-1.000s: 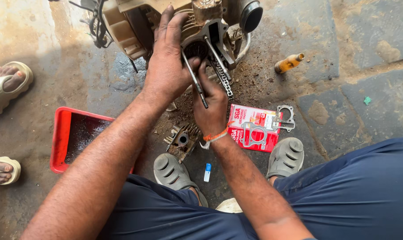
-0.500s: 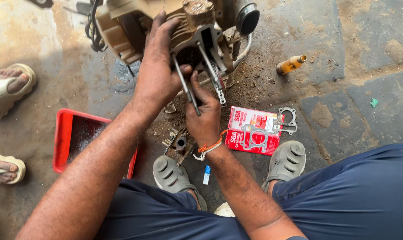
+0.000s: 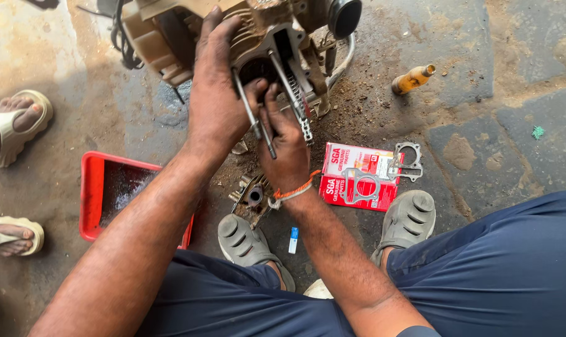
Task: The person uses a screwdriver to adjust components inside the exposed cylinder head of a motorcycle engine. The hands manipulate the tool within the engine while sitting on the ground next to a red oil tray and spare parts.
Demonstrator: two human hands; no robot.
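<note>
A dirty small engine lies on the concrete floor in front of me, long studs and a timing chain sticking out of its open crankcase toward me. My left hand lies over the crankcase mouth, fingers spread on the casing next to one stud. My right hand, with an orange band at the wrist, reaches in at the opening with fingers bunched between the studs; what it pinches is hidden. A cylinder part lies on the floor under my wrists.
A red tray stands at my left. A red and white gasket packet with metal gaskets on it lies at right. A brown bottle lies further off. Another person's sandalled feet stand at left. My grey clogs flank a small tube.
The view has closed in on the engine. My right hand has slid further up between the studs toward the crankcase opening; my left hand stays on the casing.
</note>
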